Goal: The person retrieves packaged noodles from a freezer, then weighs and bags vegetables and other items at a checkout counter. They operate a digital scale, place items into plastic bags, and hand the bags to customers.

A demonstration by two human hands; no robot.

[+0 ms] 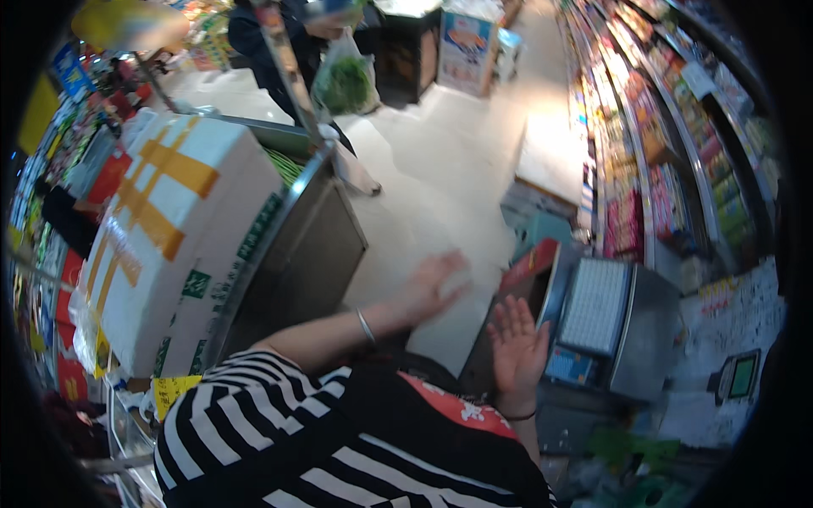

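My left hand (pixel 438 282), blurred, is held out over the pale floor (pixel 406 209) with its thumb apart from its fingers. A silver bangle (pixel 365 325) circles that wrist. To its right, my right hand (pixel 517 348) is raised palm up with spread fingers and a thin dark band at the wrist. Neither hand holds anything. Closest to the right hand stands a weighing scale with a keypad (pixel 594 305) of many pale keys. A striped shirt (pixel 254 406) and a dark apron with a red patch (pixel 460 406) cover my body.
A white foam box (pixel 222 171) with yellow tape rests on a metal counter (pixel 305 235) at left. Beyond it, a person in dark clothing (pixel 273 51) holds a plastic bag of green vegetables (pixel 346 82). Stocked shelves (pixel 654 140) line the right; a small display (pixel 742 374) sits below.
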